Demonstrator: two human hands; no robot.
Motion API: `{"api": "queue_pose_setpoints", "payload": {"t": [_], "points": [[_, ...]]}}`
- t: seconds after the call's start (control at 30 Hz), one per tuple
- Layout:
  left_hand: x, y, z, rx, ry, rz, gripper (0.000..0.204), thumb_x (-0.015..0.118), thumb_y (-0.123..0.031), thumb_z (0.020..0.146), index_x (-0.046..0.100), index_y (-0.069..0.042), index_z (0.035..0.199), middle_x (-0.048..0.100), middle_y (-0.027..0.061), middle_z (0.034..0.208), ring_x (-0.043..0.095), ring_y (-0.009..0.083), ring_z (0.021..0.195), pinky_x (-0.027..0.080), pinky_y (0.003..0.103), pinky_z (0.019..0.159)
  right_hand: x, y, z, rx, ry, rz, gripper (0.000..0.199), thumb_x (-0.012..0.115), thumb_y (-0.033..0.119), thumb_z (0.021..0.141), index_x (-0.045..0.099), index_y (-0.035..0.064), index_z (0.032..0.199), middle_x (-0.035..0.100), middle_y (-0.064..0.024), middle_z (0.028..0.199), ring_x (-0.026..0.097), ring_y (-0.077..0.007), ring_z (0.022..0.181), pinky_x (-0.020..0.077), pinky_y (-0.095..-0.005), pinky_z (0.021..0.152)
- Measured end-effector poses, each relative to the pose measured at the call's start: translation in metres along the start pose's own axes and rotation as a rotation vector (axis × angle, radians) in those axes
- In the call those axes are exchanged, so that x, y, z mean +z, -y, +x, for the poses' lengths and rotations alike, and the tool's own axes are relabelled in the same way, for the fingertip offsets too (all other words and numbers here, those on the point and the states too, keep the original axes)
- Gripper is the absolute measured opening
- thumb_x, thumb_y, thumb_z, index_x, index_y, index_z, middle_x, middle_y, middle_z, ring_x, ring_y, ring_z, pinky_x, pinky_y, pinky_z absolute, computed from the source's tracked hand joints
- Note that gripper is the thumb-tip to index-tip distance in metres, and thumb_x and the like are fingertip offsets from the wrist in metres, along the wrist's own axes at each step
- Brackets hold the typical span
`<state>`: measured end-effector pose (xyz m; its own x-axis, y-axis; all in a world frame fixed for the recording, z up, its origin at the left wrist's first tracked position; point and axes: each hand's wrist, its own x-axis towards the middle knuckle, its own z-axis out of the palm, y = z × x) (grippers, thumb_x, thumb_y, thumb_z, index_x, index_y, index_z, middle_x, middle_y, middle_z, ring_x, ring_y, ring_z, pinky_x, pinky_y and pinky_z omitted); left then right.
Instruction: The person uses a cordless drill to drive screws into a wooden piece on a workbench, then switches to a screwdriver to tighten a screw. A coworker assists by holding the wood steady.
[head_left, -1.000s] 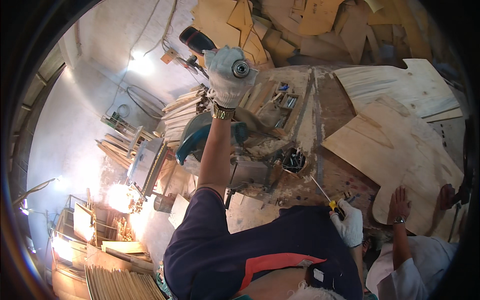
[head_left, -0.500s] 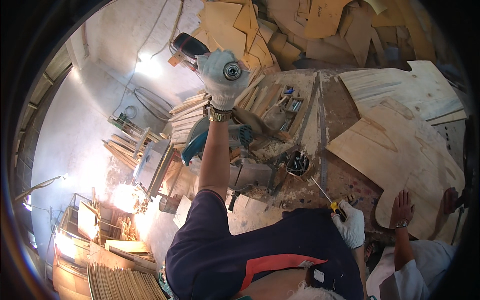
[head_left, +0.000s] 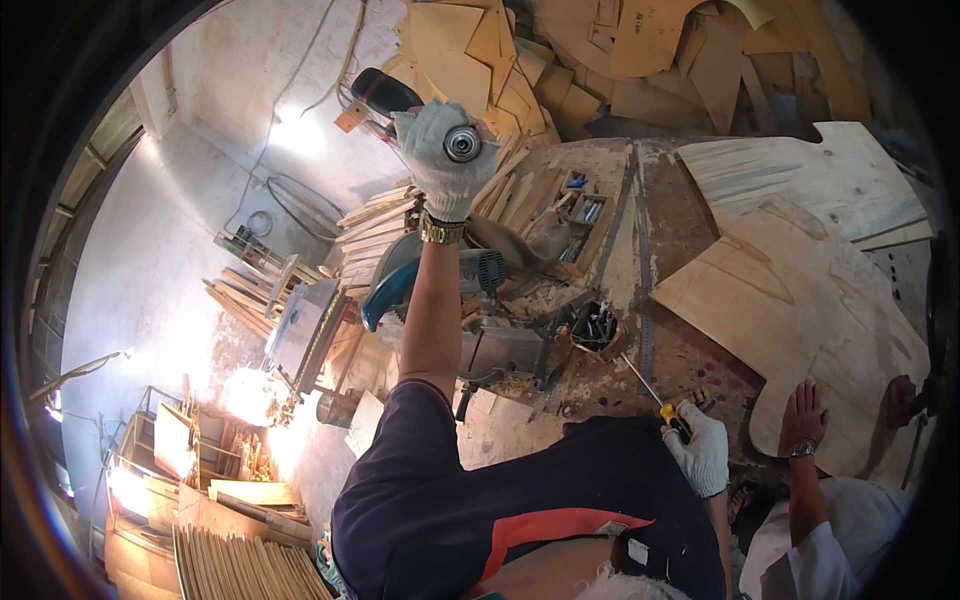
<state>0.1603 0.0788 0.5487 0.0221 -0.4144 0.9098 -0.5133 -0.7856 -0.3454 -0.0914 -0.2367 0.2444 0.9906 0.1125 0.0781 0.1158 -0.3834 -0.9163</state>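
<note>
Raised at the upper middle, my left hand (head_left: 447,165) in a white knit glove is closed around a power drill (head_left: 385,93). The drill's round metal nose points toward me, and its dark end with red trim sticks out to the left. My right hand (head_left: 703,452), gloved the same way, grips a screwdriver (head_left: 671,413) low at the right, beside my dark shirt. Its handle is yellow and black, and the thin shaft slants up and left toward a small holder of bits and tools (head_left: 597,328) on the workbench (head_left: 690,345).
Below my left forearm stands a teal power saw (head_left: 392,290). Cut plywood sheets (head_left: 790,310) cover the bench's right side, where a co-worker's bare hand (head_left: 804,415) lies flat. A wooden tool tray (head_left: 588,222) and stacked wood strips (head_left: 375,235) sit farther back, with yellowish board templates (head_left: 655,35) beyond.
Almost nothing differs. The drill's nose has shifted very slightly, while both hands keep their holds and the co-worker's hand stays on the plywood.
</note>
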Motion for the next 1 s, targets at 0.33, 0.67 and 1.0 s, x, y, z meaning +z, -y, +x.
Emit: {"api": "queue_pose_setpoints", "payload": {"t": [0.33,0.67,1.0], "points": [[0.004,0.005,-0.01,-0.014,-0.012,-0.006,0.015,0.074,-0.01,0.072,0.059,-0.012,0.073,0.062,0.0058,0.07,0.06,0.0303,0.071,0.046,0.041,0.08,-0.001,0.006,0.0,-0.066,-0.039,-0.042,0.031,0.076,0.019,0.087,0.067,-0.0036,0.107,0.069,-0.0282,0.09,0.071,-0.046,0.088,0.0548,-0.0425,0.071],[0.014,-0.018,-0.031,-0.003,0.021,-0.116,0.017,0.076,-0.009,0.069,0.06,-0.011,0.075,0.064,0.0057,0.074,0.063,0.0308,0.072,0.049,0.042,0.081,0.001,0.002,-0.003,0.038,-0.031,-0.043,0.037,0.075,0.015,0.087,0.067,-0.0082,0.116,0.072,-0.0303,0.1,0.072,-0.0461,0.097,0.0575,-0.04,0.081],[0.061,-0.136,-0.141,-0.244,0.34,-0.587,0.02,0.073,-0.011,0.062,0.061,-0.012,0.077,0.066,0.0078,0.078,0.067,0.0333,0.081,0.046,0.045,0.09,0.017,-0.122,-0.021,0.189,-0.265,-0.387,0.051,0.067,0.009,0.087,0.06,0.0014,0.136,0.068,-0.0278,0.109,0.065,-0.0499,0.098,0.0534,-0.0529,0.085]]}}
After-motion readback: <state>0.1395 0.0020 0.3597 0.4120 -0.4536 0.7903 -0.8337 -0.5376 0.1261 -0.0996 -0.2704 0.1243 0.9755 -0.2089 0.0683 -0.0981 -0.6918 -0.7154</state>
